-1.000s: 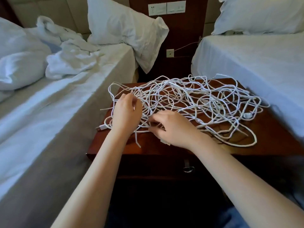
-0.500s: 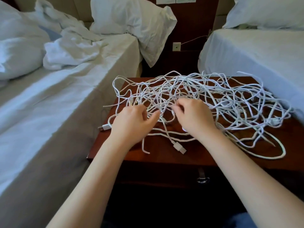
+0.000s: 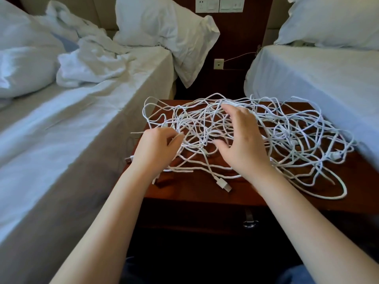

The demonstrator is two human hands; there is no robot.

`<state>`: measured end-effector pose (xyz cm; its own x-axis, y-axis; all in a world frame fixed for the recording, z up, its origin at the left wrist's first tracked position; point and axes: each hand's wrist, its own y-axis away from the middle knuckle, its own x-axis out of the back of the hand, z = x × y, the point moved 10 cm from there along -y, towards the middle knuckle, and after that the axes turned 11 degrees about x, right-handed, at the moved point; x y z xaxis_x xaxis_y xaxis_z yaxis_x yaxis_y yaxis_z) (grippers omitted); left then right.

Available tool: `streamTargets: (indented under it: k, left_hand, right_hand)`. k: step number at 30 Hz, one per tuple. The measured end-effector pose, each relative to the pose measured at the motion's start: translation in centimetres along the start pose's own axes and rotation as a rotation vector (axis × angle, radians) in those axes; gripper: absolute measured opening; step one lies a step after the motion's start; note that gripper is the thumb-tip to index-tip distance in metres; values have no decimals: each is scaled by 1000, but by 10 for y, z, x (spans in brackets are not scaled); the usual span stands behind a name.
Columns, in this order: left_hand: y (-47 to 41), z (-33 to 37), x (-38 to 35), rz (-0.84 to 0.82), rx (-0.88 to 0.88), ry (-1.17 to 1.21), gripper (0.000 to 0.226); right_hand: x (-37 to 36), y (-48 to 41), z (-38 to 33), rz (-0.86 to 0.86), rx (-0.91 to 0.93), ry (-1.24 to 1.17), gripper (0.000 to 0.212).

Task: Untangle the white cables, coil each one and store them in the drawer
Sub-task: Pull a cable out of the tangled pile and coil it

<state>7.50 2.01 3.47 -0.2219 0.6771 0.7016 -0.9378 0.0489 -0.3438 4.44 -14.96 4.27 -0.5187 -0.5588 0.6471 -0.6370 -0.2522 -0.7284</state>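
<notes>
A big tangle of white cables [image 3: 291,136] covers most of the dark wooden nightstand [image 3: 205,193]. One USB plug [image 3: 224,185] lies loose near the front edge; another plug [image 3: 128,159] hangs off the left edge. My left hand [image 3: 155,152] rests at the tangle's left side, its fingers curled and pinching a strand. My right hand [image 3: 240,140] hovers over the middle of the tangle with fingers spread and holds nothing. The drawer [image 3: 194,220] below the top is closed, with a metal ring handle [image 3: 250,223].
An unmade bed [image 3: 71,124] with crumpled white bedding stands tight against the nightstand's left side, and a second bed [image 3: 320,78] overlaps its right edge. Pillows lean at the back. Wall sockets [image 3: 219,5] sit above on the dark panel.
My right hand has lifted from the cables near the front and opened its fingers over the middle of the tangle. My left hand stays at the left side. The camera view has tilted up slightly.
</notes>
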Motion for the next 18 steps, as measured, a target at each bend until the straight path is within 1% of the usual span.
streamTargets:
  k: [2, 4, 6, 8, 10, 12, 13, 14, 15, 16, 17, 18]
  left_hand:
    - [1, 2, 3, 10, -8, 99, 28]
    - [2, 6, -2, -37, -15, 157, 20]
    - [5, 13, -1, -47, -53, 198, 22]
    - [6, 19, 5, -7, -103, 221, 37]
    - [7, 22, 9, 15, -137, 233, 47]
    - [8, 24, 10, 26, -178, 227, 52]
    - [8, 25, 11, 33, -200, 218, 53]
    - [9, 26, 13, 41, -220, 213, 51]
    - [9, 27, 14, 48, -234, 209, 49]
    - [10, 28, 15, 51, -240, 206, 49]
    - [10, 28, 15, 49, -241, 207, 49]
    - [10, 30, 15, 37, -238, 212, 50]
  right_hand:
    - [3, -4, -21, 39, 155, 40, 66]
    - [-6, -7, -32, -9, 212, -55, 56]
    - [-28, -5, -32, -147, 163, -222, 51]
    - [-49, 2, -26, -280, 65, -338, 49]
    - [-60, 7, -23, -339, 7, -415, 40]
    - [-61, 5, -23, -320, -21, -478, 12]
    - [-60, 3, -23, -300, -31, -509, 6]
    - [-58, 1, -21, -270, -40, -524, 13]
    - [-56, -2, -18, -237, -52, -520, 16]
    - [-49, -5, -13, -179, -57, -460, 16]
    - [-39, -7, -8, -93, -41, -342, 15]
    - [-26, -8, -5, 1, -11, -165, 15]
